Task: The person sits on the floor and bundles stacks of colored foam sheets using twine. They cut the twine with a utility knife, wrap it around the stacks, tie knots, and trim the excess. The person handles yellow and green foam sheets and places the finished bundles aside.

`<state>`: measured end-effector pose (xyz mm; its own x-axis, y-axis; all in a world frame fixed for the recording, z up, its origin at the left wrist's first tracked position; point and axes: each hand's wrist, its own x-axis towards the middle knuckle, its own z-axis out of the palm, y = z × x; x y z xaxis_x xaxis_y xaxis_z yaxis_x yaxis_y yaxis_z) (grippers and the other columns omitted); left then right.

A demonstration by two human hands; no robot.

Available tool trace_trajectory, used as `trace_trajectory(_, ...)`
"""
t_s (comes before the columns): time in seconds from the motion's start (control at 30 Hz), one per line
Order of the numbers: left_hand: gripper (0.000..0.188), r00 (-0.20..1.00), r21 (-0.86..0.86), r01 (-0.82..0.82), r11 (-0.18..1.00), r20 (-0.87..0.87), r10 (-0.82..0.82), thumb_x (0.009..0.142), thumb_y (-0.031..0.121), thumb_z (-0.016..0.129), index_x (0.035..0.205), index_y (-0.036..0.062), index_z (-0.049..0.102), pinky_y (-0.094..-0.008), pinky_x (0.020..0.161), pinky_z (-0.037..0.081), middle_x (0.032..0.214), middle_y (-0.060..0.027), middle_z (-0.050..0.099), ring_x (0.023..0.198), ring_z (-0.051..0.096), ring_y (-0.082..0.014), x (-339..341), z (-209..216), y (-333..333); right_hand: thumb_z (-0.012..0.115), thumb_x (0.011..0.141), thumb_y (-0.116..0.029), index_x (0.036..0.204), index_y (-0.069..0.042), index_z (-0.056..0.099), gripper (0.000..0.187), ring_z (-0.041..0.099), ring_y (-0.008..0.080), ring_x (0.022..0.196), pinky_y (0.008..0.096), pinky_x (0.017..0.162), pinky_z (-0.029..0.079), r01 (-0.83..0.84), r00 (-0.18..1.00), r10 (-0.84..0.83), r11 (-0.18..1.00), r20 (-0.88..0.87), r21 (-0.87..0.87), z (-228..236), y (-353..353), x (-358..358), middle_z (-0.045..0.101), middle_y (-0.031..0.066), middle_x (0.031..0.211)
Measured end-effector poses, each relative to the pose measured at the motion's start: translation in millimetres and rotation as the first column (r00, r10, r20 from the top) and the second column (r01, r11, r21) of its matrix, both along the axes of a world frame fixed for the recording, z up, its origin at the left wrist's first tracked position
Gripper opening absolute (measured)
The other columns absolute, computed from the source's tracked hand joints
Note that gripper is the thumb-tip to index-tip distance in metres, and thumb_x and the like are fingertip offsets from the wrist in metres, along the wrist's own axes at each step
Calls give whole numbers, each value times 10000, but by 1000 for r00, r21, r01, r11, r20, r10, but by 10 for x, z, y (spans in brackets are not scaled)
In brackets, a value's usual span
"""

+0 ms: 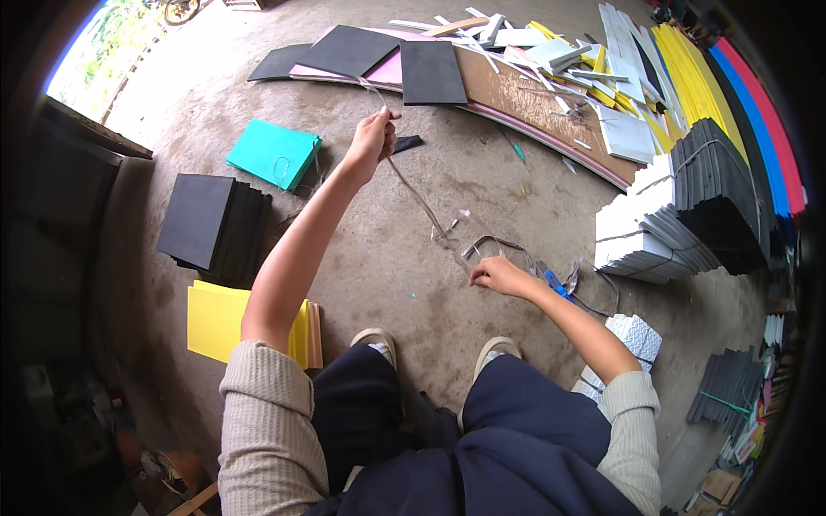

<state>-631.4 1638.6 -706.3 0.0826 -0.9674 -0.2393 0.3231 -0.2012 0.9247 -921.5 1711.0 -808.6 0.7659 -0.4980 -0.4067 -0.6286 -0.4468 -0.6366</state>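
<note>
A thin greyish strip of cord (413, 196) stretches at a slant between my two hands. My left hand (372, 142) is raised at the far end, its fingers closed round the cord, with a loose end sticking up beyond it. Lower and to the right, my right hand (501, 277) pinches the cord's other part near the floor. Loose loops of the same cord (508, 243) trail over the concrete beside it. Just right of that hand lies a blue object (557, 284), its kind not clear, partly hidden by my forearm.
At left sit stacked sheets: green (274, 153), black (198, 222) and yellow (215, 320). Black sheets (433, 73) rest on a large board (516, 103), with offcuts (559, 60) heaped behind. Tied white (635, 241) and black bundles (718, 189) stand right; a white block (635, 337) lies nearer.
</note>
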Motion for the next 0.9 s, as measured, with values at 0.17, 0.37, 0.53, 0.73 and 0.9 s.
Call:
trace_trajectory(0.17, 309, 754, 82, 477, 875, 473, -456, 948, 297, 350, 902, 70, 554, -192, 429, 226, 557, 93, 281, 480, 259, -23, -172, 60, 242, 629, 774, -214, 1290, -90, 349, 600, 324, 312, 1203, 438, 994, 317, 400, 912, -256, 730, 320, -555, 328, -215, 136, 293, 152, 1305)
trace_trajectory(0.37, 354, 419, 152, 713, 685, 691, -590, 921, 360, 393, 863, 79, 599, -256, 539, 318, 613, 42, 376, 568, 350, -75, -437, 111, 464, 597, 791, -172, 1208, -143, 463, 439, 392, 178, 1132, 339, 927, 374, 28, 993, 94, 359, 66, -933, 1184, -531, 393, 450, 54, 1205)
trace_trajectory(0.53, 335, 462, 19, 658, 753, 780, -423, 921, 321, 394, 830, 66, 591, -252, 550, 328, 615, 25, 389, 595, 377, -83, -137, -34, 392, 461, 891, -215, 925, -74, 538, 164, 514, 91, 729, 239, 639, 427, 299, 920, -282, 954, 273, -21, 924, -755, 107, 565, -1, 817)
trace_trajectory(0.73, 357, 466, 203, 602, 772, 696, -546, 927, 320, 383, 812, 59, 597, -231, 466, 224, 551, 73, 270, 511, 250, -48, -10, -54, 456, 403, 929, -287, 750, -93, 421, 264, 393, 53, 556, 198, 545, 379, 354, 734, -511, 850, 447, 390, 913, -776, -215, 376, -40, 627)
trace_trajectory(0.9, 440, 356, 240, 627, 741, 757, -548, 902, 432, 395, 1161, 83, 465, -288, 702, 415, 810, -74, 556, 781, 529, -150, -75, -162, 433, 409, 924, -311, 736, -97, 408, 285, 385, 51, 555, 200, 544, 371, 342, 729, -530, 830, 433, 441, 891, -729, -92, 362, -45, 629)
